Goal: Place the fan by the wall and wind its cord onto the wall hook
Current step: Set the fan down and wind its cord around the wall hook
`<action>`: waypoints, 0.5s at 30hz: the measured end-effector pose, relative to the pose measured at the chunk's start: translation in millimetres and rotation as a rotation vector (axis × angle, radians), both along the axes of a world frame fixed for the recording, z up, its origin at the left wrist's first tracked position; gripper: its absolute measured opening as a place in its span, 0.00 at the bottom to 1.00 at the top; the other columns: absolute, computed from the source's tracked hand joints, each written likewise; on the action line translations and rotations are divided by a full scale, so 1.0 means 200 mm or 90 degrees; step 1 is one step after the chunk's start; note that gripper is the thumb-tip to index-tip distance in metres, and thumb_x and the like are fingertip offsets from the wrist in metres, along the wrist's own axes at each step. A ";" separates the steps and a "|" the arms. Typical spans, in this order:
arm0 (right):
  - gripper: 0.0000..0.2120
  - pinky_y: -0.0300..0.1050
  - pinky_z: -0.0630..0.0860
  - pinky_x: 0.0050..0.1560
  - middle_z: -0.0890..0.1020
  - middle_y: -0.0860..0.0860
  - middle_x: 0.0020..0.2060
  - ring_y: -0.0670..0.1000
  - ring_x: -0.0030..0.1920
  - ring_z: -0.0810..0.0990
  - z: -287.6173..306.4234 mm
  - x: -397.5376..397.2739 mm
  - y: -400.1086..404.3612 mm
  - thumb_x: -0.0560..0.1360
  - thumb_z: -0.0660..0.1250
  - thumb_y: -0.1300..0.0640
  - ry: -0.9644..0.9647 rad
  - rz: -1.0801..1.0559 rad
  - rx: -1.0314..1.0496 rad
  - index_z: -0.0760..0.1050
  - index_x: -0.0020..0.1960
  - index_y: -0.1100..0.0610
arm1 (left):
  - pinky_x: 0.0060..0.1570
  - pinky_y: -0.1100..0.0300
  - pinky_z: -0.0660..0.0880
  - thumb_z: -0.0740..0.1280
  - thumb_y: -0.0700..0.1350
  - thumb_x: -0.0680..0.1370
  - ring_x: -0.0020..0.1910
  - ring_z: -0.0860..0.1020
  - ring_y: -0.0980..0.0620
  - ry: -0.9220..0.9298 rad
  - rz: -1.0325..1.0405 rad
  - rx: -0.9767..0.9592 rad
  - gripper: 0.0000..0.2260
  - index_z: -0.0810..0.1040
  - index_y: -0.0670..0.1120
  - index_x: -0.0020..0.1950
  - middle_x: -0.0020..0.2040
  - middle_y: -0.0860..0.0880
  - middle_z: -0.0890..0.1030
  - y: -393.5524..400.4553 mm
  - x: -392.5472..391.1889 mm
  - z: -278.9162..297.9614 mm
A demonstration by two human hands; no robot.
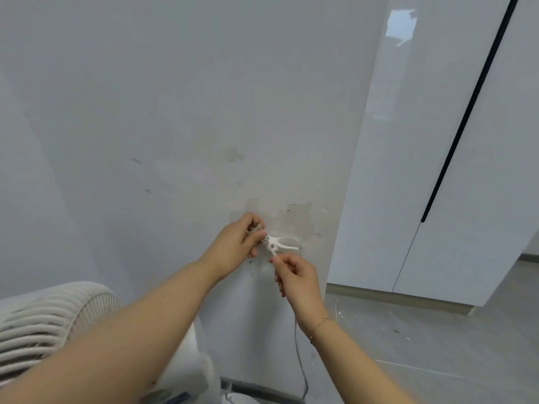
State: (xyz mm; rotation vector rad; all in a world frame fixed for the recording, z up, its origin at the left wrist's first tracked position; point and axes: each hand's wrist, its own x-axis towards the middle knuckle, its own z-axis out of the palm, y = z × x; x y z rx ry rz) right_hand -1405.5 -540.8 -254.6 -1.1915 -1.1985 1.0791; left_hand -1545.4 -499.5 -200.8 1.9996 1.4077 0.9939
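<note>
White plastic wall hook [281,243], forked, stuck to a scuffed grey wall [175,112] at centre of view. Fingers [258,237] of left hand [233,249], curled round a small bunch of grey cord [255,227] at the hook's 9 o'clock, thumb pressing at the hook's near prong. Fingers [277,262] of right hand [297,277], pinched on a strand of the same cord at the hook's 6 o'clock, just below the lower prong. From under the right wrist, more cord [300,360] hanging slack toward the floor [437,345] at 6 o'clock. Beige ribbed fan [43,322] already standing close to the wall at 8 o'clock, partly hidden by the left forearm.

Likely trouble: hook seemingly only glued on, amid patches of torn paint, so a hard tug could peel it off. Loops possibly slipping off the short prongs if tension drops. Slack cord near the fan's base liable to snag or pull the fan over.

Room: wall directly ahead, no depth behind the hook. Glossy white cabinet [437,170] edge close at 3 o'clock, limiting right-hand sweeps. Open space toward 5 o'clock over the floor.
</note>
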 end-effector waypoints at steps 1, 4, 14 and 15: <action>0.07 0.38 0.65 0.30 0.71 0.51 0.28 0.47 0.28 0.67 -0.02 0.00 0.02 0.78 0.63 0.61 0.015 0.003 0.005 0.79 0.44 0.61 | 0.37 0.66 0.74 0.63 0.44 0.79 0.30 0.77 0.55 0.002 0.003 0.008 0.07 0.70 0.54 0.44 0.35 0.53 0.77 0.01 -0.01 -0.02; 0.07 0.37 0.66 0.30 0.71 0.51 0.28 0.47 0.29 0.67 -0.07 -0.02 0.07 0.78 0.63 0.61 0.064 -0.019 0.021 0.80 0.44 0.58 | 0.35 0.72 0.71 0.64 0.45 0.78 0.32 0.77 0.57 0.027 -0.002 0.032 0.06 0.70 0.55 0.45 0.39 0.55 0.77 0.05 -0.02 -0.04; 0.08 0.37 0.70 0.34 0.76 0.52 0.30 0.47 0.30 0.70 -0.22 -0.10 0.13 0.77 0.65 0.61 0.302 -0.047 0.011 0.81 0.49 0.64 | 0.39 0.66 0.69 0.67 0.45 0.76 0.34 0.71 0.59 0.098 -0.029 0.063 0.09 0.72 0.49 0.55 0.41 0.58 0.74 0.13 0.00 -0.06; 0.08 0.37 0.71 0.34 0.76 0.52 0.30 0.47 0.30 0.70 -0.22 -0.09 0.13 0.76 0.66 0.61 0.304 -0.038 0.011 0.82 0.50 0.63 | 0.39 0.66 0.69 0.68 0.46 0.76 0.34 0.71 0.58 0.115 -0.038 0.062 0.10 0.71 0.50 0.55 0.42 0.57 0.74 0.13 -0.01 -0.06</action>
